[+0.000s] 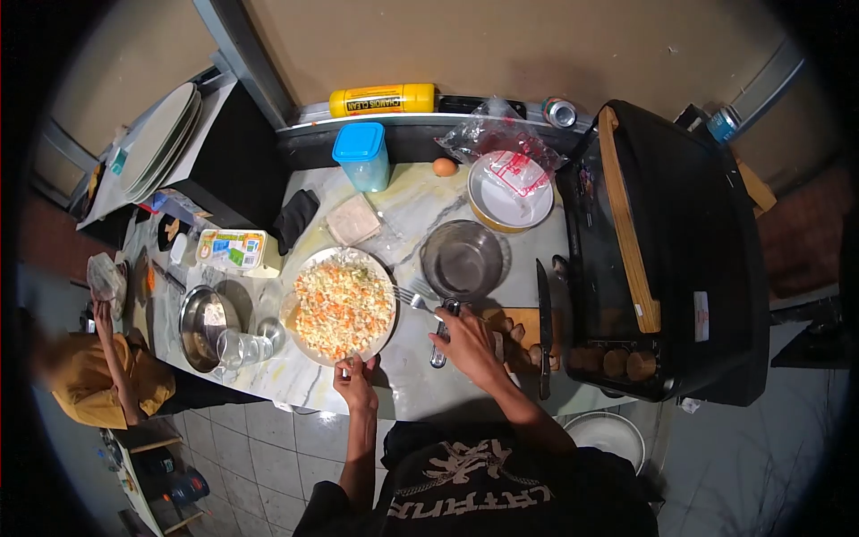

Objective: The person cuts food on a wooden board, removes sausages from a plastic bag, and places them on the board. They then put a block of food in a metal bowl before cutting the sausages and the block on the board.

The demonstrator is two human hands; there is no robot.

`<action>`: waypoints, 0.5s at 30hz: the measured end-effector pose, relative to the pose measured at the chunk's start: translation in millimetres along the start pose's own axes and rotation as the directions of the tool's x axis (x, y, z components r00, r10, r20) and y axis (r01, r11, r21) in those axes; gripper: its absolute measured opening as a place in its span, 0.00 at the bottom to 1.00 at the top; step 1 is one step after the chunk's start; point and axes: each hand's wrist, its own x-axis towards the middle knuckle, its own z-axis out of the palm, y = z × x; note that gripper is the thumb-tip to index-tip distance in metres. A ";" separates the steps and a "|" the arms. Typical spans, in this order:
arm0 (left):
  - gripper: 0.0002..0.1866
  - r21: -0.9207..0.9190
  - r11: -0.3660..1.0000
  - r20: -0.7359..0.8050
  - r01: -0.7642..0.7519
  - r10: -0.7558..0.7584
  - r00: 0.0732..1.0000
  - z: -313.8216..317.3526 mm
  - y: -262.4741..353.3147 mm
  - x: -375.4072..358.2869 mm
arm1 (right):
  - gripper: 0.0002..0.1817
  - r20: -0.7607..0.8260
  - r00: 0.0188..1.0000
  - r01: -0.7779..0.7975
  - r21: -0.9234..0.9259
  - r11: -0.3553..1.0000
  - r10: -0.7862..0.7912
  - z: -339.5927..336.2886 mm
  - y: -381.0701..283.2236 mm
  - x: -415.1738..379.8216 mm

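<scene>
A round white plate [386,333] heaped with rice mixed with orange and green bits stands at the counter's front edge. My left hand [356,383] is closed on its near rim, with thumb and fingertips at the edge. My right hand [467,345] is closed around a metal fork [409,297], whose tines point left toward the plate's right rim. Beneath those fingers lies the black handle [438,356] of a saucepan [463,261], and they overlap it in this view. The fork's handle end is hidden by the hand.
A knife [544,327] lies on a wooden board [523,319] to the right, beside a black oven [689,259]. Behind are a white bowl [490,210], an egg [444,167] and a blue-lidded container [363,161]. Glasses [243,349] and a steel bowl [186,327] stand left, near another person [112,380].
</scene>
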 end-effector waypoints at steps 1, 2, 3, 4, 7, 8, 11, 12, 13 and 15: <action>0.14 -0.004 1.000 -0.004 -0.009 0.009 1.000 -3.5 0.5 3.0 | 0.23 0.005 1.000 0.005 -0.019 1.000 -0.005 6.0 -1.9 1.1; 0.14 -0.009 1.000 -0.008 -0.017 0.017 1.000 -5.9 0.6 5.6 | 0.23 0.001 1.000 -0.003 -0.021 1.000 0.003 8.6 -5.7 1.9; 0.13 -0.030 0.999 0.000 -0.018 0.018 1.000 -6.1 2.5 6.7 | 0.23 0.029 1.000 -0.013 0.014 1.000 0.012 7.8 -12.9 3.8; 0.13 -0.029 0.999 0.005 -0.014 0.014 1.000 -6.3 3.1 8.2 | 0.23 0.057 0.998 -0.023 0.048 0.999 0.020 9.2 -18.6 5.6; 0.12 -0.036 0.999 0.012 -0.028 0.028 1.000 -11.7 3.1 10.8 | 0.23 0.027 1.000 0.010 0.080 0.997 -0.012 20.1 -27.2 9.4; 0.09 0.068 0.996 0.068 -0.050 0.046 0.997 -16.1 4.4 13.0 | 0.23 0.038 0.999 0.023 0.085 0.996 -0.026 18.3 -30.3 9.4; 0.08 0.359 0.931 0.204 0.067 -0.148 0.968 3.5 46.1 -1.8 | 0.21 0.037 0.999 0.009 0.111 0.994 -0.013 2.5 -34.4 1.2; 0.09 0.560 0.808 0.229 0.182 -0.362 0.904 13.0 71.3 -13.1 | 0.20 0.029 1.000 -0.009 0.147 0.989 0.005 -1.1 -31.5 -6.3; 0.14 0.704 0.685 0.240 0.189 -0.479 0.844 20.0 87.1 -17.9 | 0.19 -0.121 0.992 0.046 0.172 0.984 -0.025 0.4 -26.0 -13.6; 0.14 0.729 0.663 0.310 0.170 -0.541 0.782 32.4 96.4 -18.5 | 0.15 -0.182 0.983 0.055 0.262 0.964 -0.006 -11.4 -10.4 -22.3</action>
